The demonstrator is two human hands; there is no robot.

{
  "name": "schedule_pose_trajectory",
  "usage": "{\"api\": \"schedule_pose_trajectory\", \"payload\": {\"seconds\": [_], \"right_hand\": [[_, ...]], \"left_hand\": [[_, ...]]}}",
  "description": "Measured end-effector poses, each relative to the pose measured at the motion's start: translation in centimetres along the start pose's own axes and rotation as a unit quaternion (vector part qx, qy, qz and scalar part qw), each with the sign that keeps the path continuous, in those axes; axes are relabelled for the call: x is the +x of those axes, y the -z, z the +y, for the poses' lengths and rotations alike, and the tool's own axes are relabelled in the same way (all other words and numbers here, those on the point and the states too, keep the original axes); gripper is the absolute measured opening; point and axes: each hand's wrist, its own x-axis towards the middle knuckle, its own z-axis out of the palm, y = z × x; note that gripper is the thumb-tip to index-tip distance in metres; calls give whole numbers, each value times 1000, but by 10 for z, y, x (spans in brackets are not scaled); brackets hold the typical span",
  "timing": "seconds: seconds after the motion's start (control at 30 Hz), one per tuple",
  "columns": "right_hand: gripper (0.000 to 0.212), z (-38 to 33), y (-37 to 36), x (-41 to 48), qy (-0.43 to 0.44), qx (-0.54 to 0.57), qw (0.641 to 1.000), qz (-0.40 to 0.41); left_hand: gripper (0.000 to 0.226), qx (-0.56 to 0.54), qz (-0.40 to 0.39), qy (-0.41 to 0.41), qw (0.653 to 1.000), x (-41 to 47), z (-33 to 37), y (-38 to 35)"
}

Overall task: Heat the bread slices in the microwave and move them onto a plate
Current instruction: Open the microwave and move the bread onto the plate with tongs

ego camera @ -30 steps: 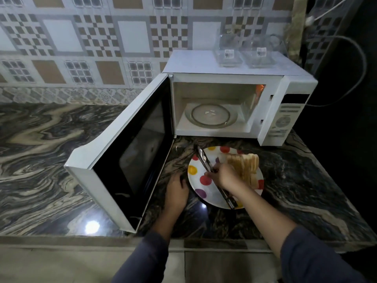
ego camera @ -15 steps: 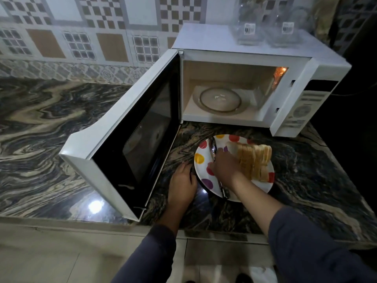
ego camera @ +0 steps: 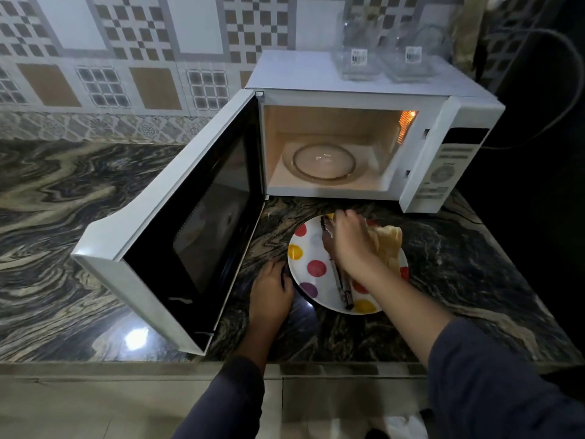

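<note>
Your right hand [ego camera: 349, 240] reaches over the spotted plate [ego camera: 308, 255] and curls onto the stack of bread slices [ego camera: 387, 242] at the plate's far right side; the fingers look closed on the bread, though your hand hides the contact itself. The slices stand on edge, leaning together, and your wrist covers the near part of them. A pair of metal tongs [ego camera: 340, 280] lies across the plate from front to back, its near end close to the plate's front rim and its far end passing under your right hand.

Your left hand [ego camera: 272, 289] rests palm down on the dark marbled tabletop [ego camera: 459, 264], fingers loosely spread and holding nothing, its fingertips just beside the plate's left rim. It sits between the plate and the lower edge of the open door.

The plate stands on the tabletop directly in front of the microwave [ego camera: 364, 90], close to its front edge. The microwave door [ego camera: 177, 223] is swung wide to the left, its dark window facing you. Inside, the light is on and the glass turntable [ego camera: 324, 161] sits bare in the middle of the cavity. On top of the microwave stand two clear glass containers [ego camera: 384, 63] with labels, side by side toward the right. Patterned wall tiles [ego camera: 152, 52] run behind the tabletop.
</note>
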Motion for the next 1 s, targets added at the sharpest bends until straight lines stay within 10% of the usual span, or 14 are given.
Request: {"api": "schedule_pose_trajectory", "payload": {"seconds": [0.37, 1.0], "right_hand": [[13, 107, 30, -8, -178, 137, 961, 163], [15, 141, -2, -35, -294, 218, 930, -16]], "left_hand": [[31, -82, 5, 54, 995, 8, 2, 0], [33, -195, -137, 201, 950, 48, 19, 4]]}}
